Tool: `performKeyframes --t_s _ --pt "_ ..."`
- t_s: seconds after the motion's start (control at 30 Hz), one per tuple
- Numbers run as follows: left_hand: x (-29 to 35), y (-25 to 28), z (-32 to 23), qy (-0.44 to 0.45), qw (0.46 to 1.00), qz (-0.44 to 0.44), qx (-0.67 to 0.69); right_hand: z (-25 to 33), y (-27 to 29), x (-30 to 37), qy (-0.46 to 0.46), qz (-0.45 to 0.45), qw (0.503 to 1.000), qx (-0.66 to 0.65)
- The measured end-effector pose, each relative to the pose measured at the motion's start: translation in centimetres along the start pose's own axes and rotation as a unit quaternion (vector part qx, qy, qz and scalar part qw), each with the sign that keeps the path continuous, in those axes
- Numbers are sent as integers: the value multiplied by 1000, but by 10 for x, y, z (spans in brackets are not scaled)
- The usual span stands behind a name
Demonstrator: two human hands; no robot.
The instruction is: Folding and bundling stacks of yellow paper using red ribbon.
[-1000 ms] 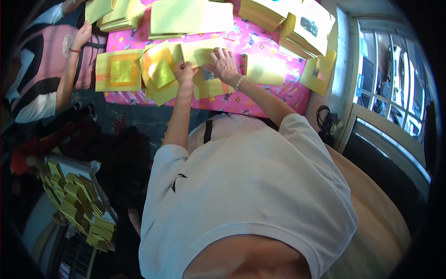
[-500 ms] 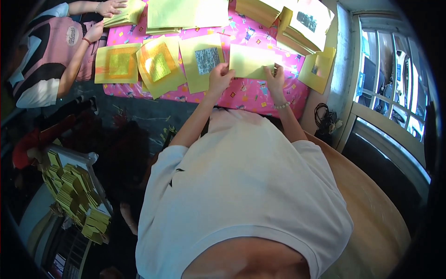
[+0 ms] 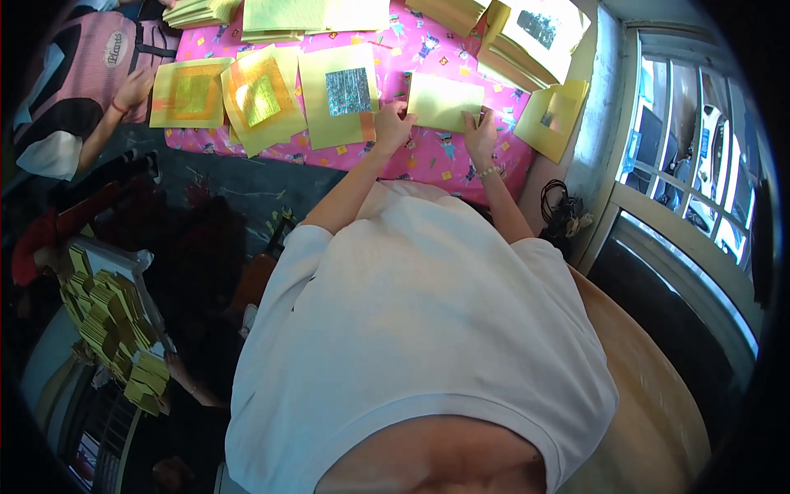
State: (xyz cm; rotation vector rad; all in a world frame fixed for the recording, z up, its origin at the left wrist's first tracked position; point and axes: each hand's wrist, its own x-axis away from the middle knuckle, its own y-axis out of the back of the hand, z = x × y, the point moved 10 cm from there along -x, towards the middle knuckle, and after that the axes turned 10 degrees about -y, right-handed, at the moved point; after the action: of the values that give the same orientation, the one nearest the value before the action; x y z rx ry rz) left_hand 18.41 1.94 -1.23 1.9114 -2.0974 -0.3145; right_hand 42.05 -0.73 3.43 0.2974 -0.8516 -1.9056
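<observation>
Between my two hands is a plain yellow sheet of joss paper (image 3: 446,100), its long side running left to right over the pink tablecloth. My left hand (image 3: 395,128) pinches its left lower corner, and my right hand (image 3: 480,136) has the right lower corner between thumb and fingers. Just left of my left hand lies a yellow sheet with a silver foil square (image 3: 348,92). Farther left are two sheets with gold foil squares on orange, one slanted (image 3: 259,99) and one straighter (image 3: 192,89).
Stacks of yellow paper (image 3: 317,15) line the far side, with a tall foil-topped stack (image 3: 535,37) at the right. One sheet (image 3: 551,119) hangs near the table's right edge. A co-worker's hand (image 3: 136,86) is at the left. Bundled yellow paper (image 3: 107,317) fills a tray lower left.
The whole view has shifted slightly. My hands keep hold of the yellow sheet, now a little farther right relative to the silver-foil sheet. The co-worker's near hand has drawn back from the stack.
</observation>
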Motion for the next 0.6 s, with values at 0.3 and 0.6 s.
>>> performKeyframes --t_s 0.3,0.6 --pt "13 25 -7 -39 995 -89 3 -2 -7 2 45 -1 999 24" --pt "66 169 4 -60 973 -105 -194 118 -31 56 254 69 959 110"
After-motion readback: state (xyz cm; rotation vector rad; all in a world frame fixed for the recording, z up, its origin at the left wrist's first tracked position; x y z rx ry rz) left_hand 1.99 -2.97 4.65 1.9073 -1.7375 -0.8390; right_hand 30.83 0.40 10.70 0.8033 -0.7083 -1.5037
